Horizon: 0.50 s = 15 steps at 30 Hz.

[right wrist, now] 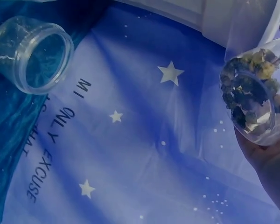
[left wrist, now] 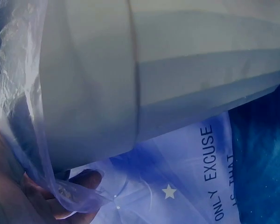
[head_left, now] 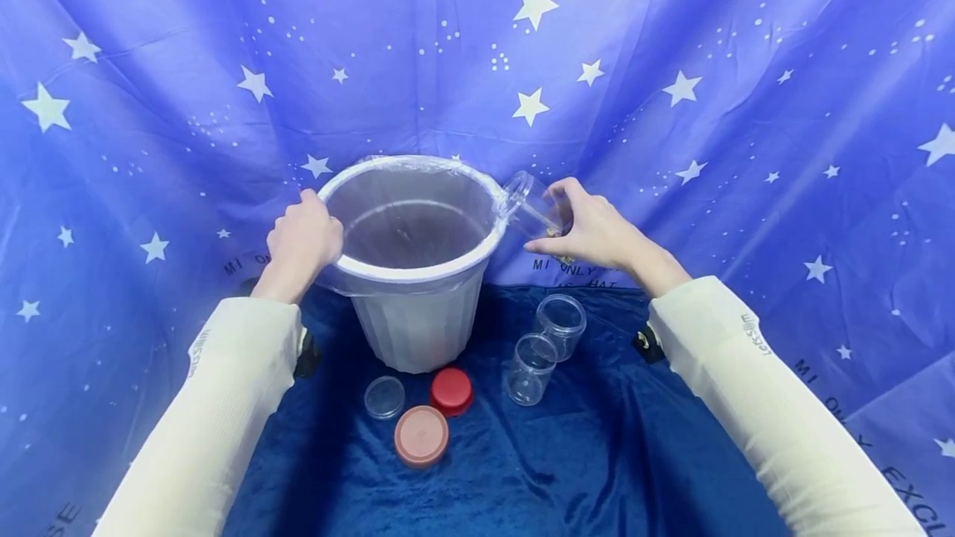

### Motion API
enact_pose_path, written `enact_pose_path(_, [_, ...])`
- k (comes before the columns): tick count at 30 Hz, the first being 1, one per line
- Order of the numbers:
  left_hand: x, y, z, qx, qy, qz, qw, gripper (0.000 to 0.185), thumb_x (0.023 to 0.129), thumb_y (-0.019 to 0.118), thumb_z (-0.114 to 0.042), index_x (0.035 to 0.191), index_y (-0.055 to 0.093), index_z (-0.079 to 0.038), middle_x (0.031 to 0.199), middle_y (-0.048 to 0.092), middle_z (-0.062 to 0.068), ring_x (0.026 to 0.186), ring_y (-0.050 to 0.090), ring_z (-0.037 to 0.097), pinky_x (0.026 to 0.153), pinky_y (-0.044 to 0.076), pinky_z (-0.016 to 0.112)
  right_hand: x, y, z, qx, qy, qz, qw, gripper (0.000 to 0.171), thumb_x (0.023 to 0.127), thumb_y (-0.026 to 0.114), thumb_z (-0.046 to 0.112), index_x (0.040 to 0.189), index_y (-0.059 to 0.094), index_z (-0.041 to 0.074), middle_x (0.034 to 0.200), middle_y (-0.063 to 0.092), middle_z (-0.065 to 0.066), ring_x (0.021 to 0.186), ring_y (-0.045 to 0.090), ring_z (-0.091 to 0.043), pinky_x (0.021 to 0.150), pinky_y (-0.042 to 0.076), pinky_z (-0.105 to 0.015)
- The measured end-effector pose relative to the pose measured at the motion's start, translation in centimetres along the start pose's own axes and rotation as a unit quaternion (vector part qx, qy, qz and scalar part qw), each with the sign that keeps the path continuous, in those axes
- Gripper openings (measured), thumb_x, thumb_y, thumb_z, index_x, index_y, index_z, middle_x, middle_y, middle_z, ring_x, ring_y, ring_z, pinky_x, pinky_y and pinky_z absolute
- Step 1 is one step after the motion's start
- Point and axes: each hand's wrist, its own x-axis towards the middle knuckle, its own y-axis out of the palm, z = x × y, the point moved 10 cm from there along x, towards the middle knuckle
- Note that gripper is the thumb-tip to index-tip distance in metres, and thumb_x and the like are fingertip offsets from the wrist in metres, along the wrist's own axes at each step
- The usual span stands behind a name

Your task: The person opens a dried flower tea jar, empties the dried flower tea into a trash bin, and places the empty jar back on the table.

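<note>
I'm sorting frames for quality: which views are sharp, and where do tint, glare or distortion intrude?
Head view: sharp, though wide-angle bending curves the star backdrop. Left wrist: the white bin fills the frame, soft and blue-tinted, behind a hazy bag liner. Right wrist: the held jar shows glare on clear plastic; its contents stay legible.

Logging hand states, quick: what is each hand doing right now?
Left hand: gripping the bin rim, over its liner.
Right hand: holding a jar tipped toward the bin.
</note>
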Motion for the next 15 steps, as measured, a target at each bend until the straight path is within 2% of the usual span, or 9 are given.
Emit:
enact_pose_path(4, [0.0, 0.1, 0.3, -0.001, -0.006, -0.003, 1.0, 0.048, 0.092, 0.035, -0.018, 0.131, 0.035, 0.01, 0.125, 0.053, 0.038, 0.114, 0.053, 0.057, 0.089, 0.046, 0.062, 0.8, -0.8, 0.8, -0.036, -0.018, -0.006, 0.999, 0.084, 0.076, 0.081, 0.047, 0.139, 0.04, 0.011, 0.109, 0.06, -0.012, 0.096, 0.062, -0.027, 0.088, 0.048, -0.045])
enact_pose_path(10, [0.0, 0.1, 0.1, -0.005, -0.007, -0.004, 1.0, 0.049, 0.092, 0.035, -0.018, 0.133, 0.034, 0.01, 0.126, 0.053, 0.038, 0.116, 0.053, 0.056, 0.09, 0.046, 0.062, 1.7, -1.9, 1.1, -0.09, -0.026, -0.018, 0.995, 0.082, 0.076, 0.081, 0.043, 0.141, 0.041, 0.011, 0.128, 0.06, -0.014, 0.116, 0.059, -0.032, 0.099, 0.045, -0.053])
enact_pose_path(15, [0.1, 0.1, 0.1, -0.003, -0.007, -0.007, 0.9999, 0.048, 0.092, 0.035, -0.018, 0.132, 0.035, 0.009, 0.125, 0.054, 0.038, 0.115, 0.054, 0.056, 0.089, 0.046, 0.061, 2.3, -2.3, 1.8, -0.146, -0.055, -0.035, 0.987, 0.082, 0.075, 0.082, 0.04, 0.142, 0.042, 0.013, 0.129, 0.064, -0.013, 0.113, 0.062, -0.035, 0.098, 0.044, -0.052])
